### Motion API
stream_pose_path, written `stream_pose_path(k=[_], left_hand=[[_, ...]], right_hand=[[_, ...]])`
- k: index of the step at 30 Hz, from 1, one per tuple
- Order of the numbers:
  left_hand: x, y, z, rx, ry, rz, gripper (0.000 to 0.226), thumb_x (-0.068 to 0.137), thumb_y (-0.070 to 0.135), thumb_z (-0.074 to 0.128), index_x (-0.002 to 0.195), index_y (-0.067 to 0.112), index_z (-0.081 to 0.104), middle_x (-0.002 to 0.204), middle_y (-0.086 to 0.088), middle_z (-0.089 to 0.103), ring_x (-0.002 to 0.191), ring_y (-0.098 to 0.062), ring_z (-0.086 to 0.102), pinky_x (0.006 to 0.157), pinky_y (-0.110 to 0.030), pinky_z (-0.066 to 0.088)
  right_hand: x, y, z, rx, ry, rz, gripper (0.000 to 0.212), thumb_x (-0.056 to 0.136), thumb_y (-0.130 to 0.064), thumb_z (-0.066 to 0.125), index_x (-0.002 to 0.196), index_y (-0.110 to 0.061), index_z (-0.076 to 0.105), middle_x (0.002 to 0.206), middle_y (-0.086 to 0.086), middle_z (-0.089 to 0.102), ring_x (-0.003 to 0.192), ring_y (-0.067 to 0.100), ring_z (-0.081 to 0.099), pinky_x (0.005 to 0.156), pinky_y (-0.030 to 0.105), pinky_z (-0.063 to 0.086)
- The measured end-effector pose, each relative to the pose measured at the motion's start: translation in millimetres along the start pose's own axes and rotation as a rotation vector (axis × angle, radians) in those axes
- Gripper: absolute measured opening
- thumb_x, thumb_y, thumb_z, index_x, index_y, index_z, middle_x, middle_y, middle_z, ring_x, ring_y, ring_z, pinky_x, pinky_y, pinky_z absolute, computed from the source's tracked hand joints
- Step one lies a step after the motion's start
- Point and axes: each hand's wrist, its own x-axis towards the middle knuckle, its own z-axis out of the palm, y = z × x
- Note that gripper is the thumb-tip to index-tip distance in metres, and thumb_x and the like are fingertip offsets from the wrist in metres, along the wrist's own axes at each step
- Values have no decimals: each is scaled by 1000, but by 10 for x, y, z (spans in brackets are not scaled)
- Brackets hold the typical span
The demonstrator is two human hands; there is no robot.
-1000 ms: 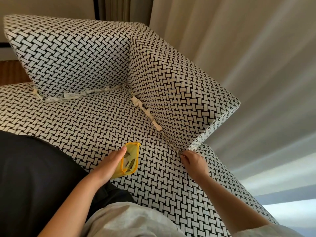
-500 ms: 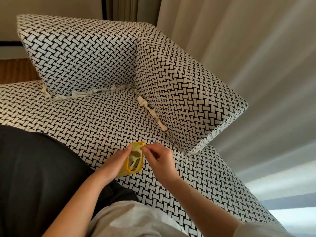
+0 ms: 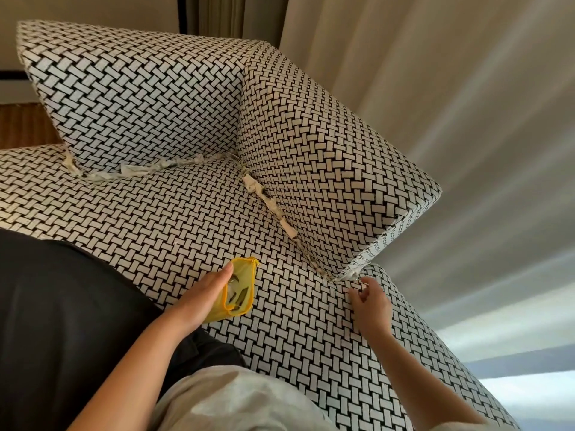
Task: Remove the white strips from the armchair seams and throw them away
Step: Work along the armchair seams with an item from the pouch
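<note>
left hand point(image 3: 203, 301) grips yellow pouch point(image 3: 241, 286) | right hand point(image 3: 371, 303) curled at side-seam front end, hold unclear | white strips point(image 3: 268, 203) in both armchair point(image 3: 149, 98) seams

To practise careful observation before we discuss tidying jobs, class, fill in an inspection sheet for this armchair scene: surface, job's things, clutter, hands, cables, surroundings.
Surface: black-and-white woven-pattern fabric armchair seat, backrest and armrest around it.
Job's things: crumpled white strips tucked in the back seam, more in the side seam; yellow mesh pouch, pale pieces inside.
Clutter: nothing seen.
Hands: left hand holds the pouch; right hand at the side seam's front end, fingers curled, grip unclear.
Cables: nothing seen.
Surroundings: pale curtain; wooden floor; dark cloth by the person.
</note>
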Motion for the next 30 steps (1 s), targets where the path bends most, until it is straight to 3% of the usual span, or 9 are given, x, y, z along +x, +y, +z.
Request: stream_pose_path(k=[4,8,13,17,22,27,30], left_hand=[[6,-1,-4,-16,2,3,76,83,66,17,143,22,32,140,-6,41,109,-11,36,100,-32,28],[6,-6,-5,-13,5,8,78,80,67,17,141,21,33,137,-6,42,108,-11,37,95,-30,28],[5,8,4,-21,10,13,66,91,59,17,143,20,31,142,-6,38,118,-14,37,98,-30,26],[4,7,-4,-26,3,10,66,91,59,17,143,20,31,142,-6,39,111,-9,35,100,-31,27],[3,17,-8,-31,9,-15,67,91,60,17,143,20,31,144,-6,38,128,-19,36,105,-35,26],[-27,34,-3,-25,9,-11,66,92,59,16,142,20,33,141,-5,40,107,-9,34,94,-28,26],[-47,61,-1,-95,-22,22,51,93,55,16,128,30,43,135,-4,44,105,-5,38,92,-24,24]], right_hand=[[216,-48,-25,-185,-80,31,31,90,-29,54,120,-18,54,115,5,56,90,16,54,78,32,47],[373,-149,-22,-320,-164,50,23,90,-34,53,109,-21,58,106,0,58,81,16,58,65,28,48],[405,-244,-21,-387,-227,-13,18,91,-22,47,100,-15,61,93,2,64,78,19,55,63,27,41],[255,-202,-4,-207,-297,-69,14,89,-19,53,85,-10,63,74,0,62,61,11,51,58,26,45],[-153,-478,79,100,-405,-189,18,88,-21,61,72,-12,63,54,-4,48,44,3,35,44,13,32],[-382,-1160,11,457,-505,-286,23,89,-21,59,67,-25,62,47,-10,43,42,5,30,45,18,30],[-501,-1510,-93,504,-626,-443,16,91,-22,55,79,-21,65,49,-9,44,42,3,29,43,13,27]])
